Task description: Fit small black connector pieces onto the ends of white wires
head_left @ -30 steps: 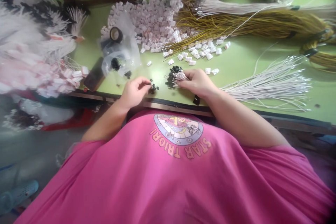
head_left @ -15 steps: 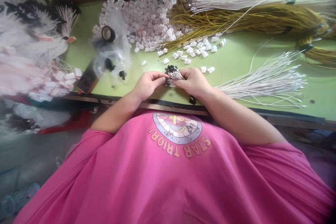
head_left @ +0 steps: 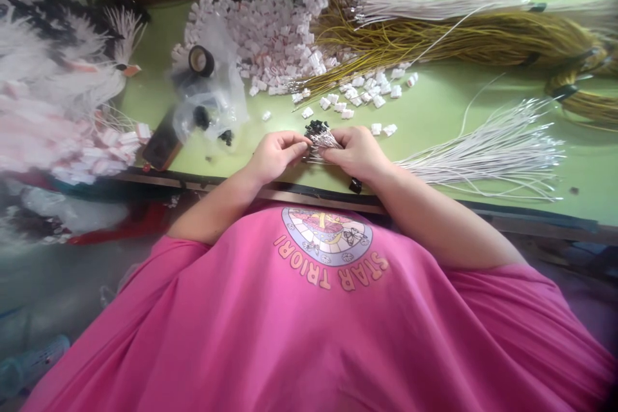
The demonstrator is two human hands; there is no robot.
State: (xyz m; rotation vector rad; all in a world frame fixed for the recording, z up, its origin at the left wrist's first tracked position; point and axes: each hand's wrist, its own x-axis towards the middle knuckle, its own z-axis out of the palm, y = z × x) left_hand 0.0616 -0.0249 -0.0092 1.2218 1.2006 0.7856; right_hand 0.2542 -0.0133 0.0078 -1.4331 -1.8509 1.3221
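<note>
My right hand (head_left: pixel 358 151) is wrapped round a bundle of white wires (head_left: pixel 324 140), whose silvery ends fan out to the left of its fingers. The loose length of the bundle (head_left: pixel 487 158) trails rightward under my right forearm across the green table. Small black connector housings (head_left: pixel 316 127) cluster on the held ends. My left hand (head_left: pixel 281 154) pinches at the left side of these ends, thumb against forefinger. The fingertips hide what lies between them; it looks like a small black housing, too small to be sure.
Beyond my hands lies a heap of white connectors (head_left: pixel 275 32), with loose ones nearer. Yellow wires (head_left: pixel 463 38) stretch across the back right. To the left are a tape roll (head_left: pixel 201 61), a plastic bag (head_left: pixel 226 90), a dark block (head_left: pixel 163 141) and bunched white-connector wires (head_left: pixel 72 116).
Both hands stay almost where they were, at the wire ends. The dark piece by my left fingertips shows less now. The whole view has shifted slightly.
</note>
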